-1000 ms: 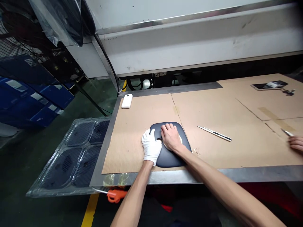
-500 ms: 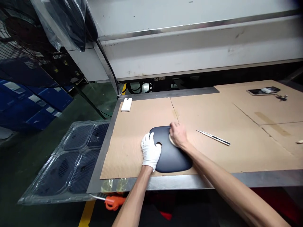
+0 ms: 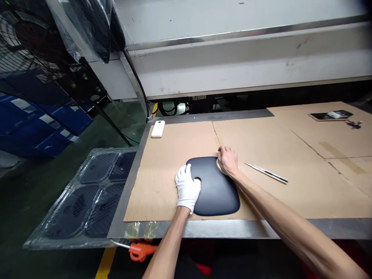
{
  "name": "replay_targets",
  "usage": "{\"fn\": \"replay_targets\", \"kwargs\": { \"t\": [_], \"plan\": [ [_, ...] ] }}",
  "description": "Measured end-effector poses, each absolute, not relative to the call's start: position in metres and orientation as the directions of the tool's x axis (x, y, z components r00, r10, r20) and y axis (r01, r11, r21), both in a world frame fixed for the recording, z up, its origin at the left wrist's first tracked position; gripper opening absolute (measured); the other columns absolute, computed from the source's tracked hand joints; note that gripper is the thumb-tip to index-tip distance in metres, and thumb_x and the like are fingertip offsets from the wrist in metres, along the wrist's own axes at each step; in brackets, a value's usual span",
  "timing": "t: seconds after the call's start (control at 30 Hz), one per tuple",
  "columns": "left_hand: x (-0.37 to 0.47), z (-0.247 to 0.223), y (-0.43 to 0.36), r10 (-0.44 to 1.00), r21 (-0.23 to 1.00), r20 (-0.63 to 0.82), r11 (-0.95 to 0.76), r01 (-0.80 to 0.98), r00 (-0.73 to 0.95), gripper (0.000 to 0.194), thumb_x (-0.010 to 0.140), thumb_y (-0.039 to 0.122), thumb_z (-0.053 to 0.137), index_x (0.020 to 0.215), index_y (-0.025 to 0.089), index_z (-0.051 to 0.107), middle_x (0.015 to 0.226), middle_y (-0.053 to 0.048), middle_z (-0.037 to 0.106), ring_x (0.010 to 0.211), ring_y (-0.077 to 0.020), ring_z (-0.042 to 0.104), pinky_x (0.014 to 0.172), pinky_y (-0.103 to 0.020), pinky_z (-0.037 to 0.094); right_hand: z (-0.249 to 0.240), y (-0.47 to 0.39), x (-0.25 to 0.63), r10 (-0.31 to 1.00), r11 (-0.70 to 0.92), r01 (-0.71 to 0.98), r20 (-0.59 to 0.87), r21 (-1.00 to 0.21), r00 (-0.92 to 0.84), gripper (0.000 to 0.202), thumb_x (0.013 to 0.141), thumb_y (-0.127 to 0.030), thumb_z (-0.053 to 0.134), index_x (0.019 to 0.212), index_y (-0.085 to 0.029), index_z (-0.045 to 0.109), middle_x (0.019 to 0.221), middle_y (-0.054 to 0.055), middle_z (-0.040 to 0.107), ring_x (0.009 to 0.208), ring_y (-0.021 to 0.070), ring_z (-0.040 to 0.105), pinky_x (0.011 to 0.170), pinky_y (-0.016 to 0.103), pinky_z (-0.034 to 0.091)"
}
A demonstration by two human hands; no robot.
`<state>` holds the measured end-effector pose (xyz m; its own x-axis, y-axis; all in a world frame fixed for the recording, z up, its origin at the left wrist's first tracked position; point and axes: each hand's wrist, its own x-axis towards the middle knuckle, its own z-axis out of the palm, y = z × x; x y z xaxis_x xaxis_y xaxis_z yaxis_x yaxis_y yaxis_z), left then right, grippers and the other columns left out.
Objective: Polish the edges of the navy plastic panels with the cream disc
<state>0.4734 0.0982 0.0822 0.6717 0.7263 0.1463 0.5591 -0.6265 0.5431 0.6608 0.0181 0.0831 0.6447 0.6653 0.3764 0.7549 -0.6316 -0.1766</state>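
A dark, smooth, rounded panel [image 3: 217,193] with a small round hole lies flat on the cardboard. My left hand [image 3: 187,188], in a white glove, rests over the panel's left edge, fingers spread and thumb beside the hole. At the panel's upper right corner, my bare right hand [image 3: 228,159] is closed on a pale, rounded pad [image 3: 220,167], mostly hidden under the palm. The pad touches the panel's edge. To the right of that hand lies a slim craft knife [image 3: 267,173] with a white and black handle.
Cardboard [image 3: 168,162] covers the metal-edged table [image 3: 221,228]. A white device [image 3: 158,129] sits at the far left corner; a phone [image 3: 331,115] and keys [image 3: 354,124] lie far right. An orange tool [image 3: 141,251] hangs below the front edge. Plastic-wrapped trays [image 3: 78,201] stand left.
My right hand has slid with the pad slightly right along the panel's upper right edge. The gloved left hand stays in place on the panel. The whole view has shifted a little.
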Motion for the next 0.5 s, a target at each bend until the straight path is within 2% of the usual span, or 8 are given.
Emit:
{"fn": "replay_targets", "kwargs": {
  "t": [0.17,0.37,0.5],
  "plan": [
    [0.474,0.08,0.098,0.73,0.538,0.152,-0.627,0.564,0.667,0.065,0.078,0.022,0.06,0.141,0.023,0.051,0.146,-0.015,0.054,0.138,-0.0336,0.045,0.119,-0.048,0.032,0.078,0.023,0.644,0.758,-0.529,0.834,0.355,-0.156,0.547,0.021,0.096,-0.02,0.042,0.106,-0.018,0.061,0.099,0.011,0.065,0.092,0.0263,0.051,0.08,0.038,0.032],
    [0.473,0.082,0.098,0.738,0.544,0.155,-0.619,0.567,0.656,0.067,0.079,0.025,0.06,0.145,0.023,0.046,0.145,-0.014,0.055,0.137,-0.0348,0.046,0.119,-0.05,0.031,0.085,0.022,0.667,0.679,-0.631,0.757,0.35,-0.17,0.645,0.027,0.095,-0.015,0.038,0.106,-0.012,0.061,0.099,0.017,0.064,0.092,0.0303,0.049,0.077,0.04,0.031],
    [0.475,0.08,0.099,0.75,0.562,0.154,-0.602,0.567,0.643,0.069,0.078,0.021,0.064,0.144,0.028,0.048,0.147,-0.013,0.054,0.138,-0.0351,0.045,0.12,-0.047,0.029,0.08,0.023,0.626,0.756,-0.536,0.828,0.343,-0.162,0.557,0.023,0.095,-0.017,0.043,0.107,-0.018,0.062,0.104,0.013,0.064,0.096,0.0276,0.05,0.083,0.038,0.033]
  ]
}}
